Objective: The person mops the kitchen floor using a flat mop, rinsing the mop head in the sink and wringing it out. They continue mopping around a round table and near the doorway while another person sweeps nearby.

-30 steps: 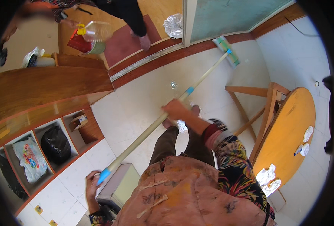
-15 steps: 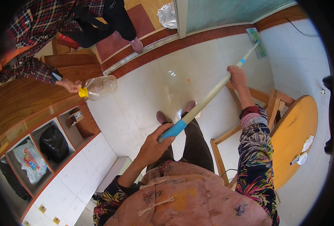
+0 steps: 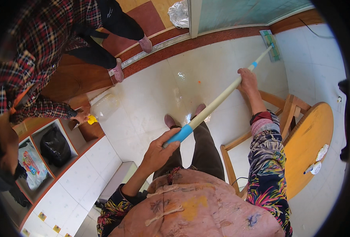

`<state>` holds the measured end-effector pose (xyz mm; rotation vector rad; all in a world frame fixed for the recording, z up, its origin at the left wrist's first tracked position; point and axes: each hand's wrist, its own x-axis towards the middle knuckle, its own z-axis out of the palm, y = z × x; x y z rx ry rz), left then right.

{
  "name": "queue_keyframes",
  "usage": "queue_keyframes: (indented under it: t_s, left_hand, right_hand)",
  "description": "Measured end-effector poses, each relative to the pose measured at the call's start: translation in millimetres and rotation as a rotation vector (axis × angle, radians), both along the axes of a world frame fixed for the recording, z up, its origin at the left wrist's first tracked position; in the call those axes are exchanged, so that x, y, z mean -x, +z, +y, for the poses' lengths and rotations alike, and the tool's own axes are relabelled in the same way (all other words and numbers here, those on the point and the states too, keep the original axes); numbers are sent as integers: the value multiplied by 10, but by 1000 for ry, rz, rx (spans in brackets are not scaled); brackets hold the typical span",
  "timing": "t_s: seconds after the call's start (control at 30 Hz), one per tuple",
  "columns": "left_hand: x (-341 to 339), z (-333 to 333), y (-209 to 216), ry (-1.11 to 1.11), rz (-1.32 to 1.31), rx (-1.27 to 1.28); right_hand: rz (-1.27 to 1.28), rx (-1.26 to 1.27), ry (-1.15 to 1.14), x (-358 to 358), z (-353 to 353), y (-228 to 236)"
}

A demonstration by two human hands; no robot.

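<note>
A long-handled flat mop [image 3: 214, 103] runs slantwise from my waist to the far right corner. My left hand [image 3: 159, 150] is closed round the blue grip at its near end. Farther up the pale pole, my right hand [image 3: 249, 81] is wrapped about it. The green-and-white mop head [image 3: 270, 45] lies on the floor where it meets the wall. Wet, shiny tiles [image 3: 179, 77] stretch beyond my shoes, with a small orange speck on them. At the left a co-worker's hand [image 3: 80, 116] is by the yellow top of a clear plastic bottle [image 3: 105, 107].
A wooden chair [image 3: 287, 112] and a round wooden table [image 3: 315, 134] stand close by my right arm. On the left is a shelf unit [image 3: 78, 173] holding bags. The co-worker [image 3: 44, 51] stands at the raised doorway sill [image 3: 159, 57] beside a glass panel [image 3: 238, 17].
The co-worker has stepped closer, one foot now at the sill's near end. The bottle has shifted left and down with that hand. My hands and the mop have hardly moved.
</note>
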<state>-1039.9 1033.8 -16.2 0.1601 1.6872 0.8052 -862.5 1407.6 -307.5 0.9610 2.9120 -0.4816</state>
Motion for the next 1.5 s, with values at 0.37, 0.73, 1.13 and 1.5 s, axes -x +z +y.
queue_keyframes:
  t_s: [0.37,0.73,1.13,1.5]
  left_hand:
    - [-21,-912,257,104,69,224]
    - [-277,-2680,2126,516,114,685]
    - [-272,-4821,4269,763,364,1014]
    - [392,-3112,2069,500,243,714]
  right_hand:
    - [112,134,186,171,-987,-94]
    - [259,565,609,694,-3207,933]
    - [390,942,1053,1237,-5097,2512]
    - [266,511,535,734,-3153,1330]
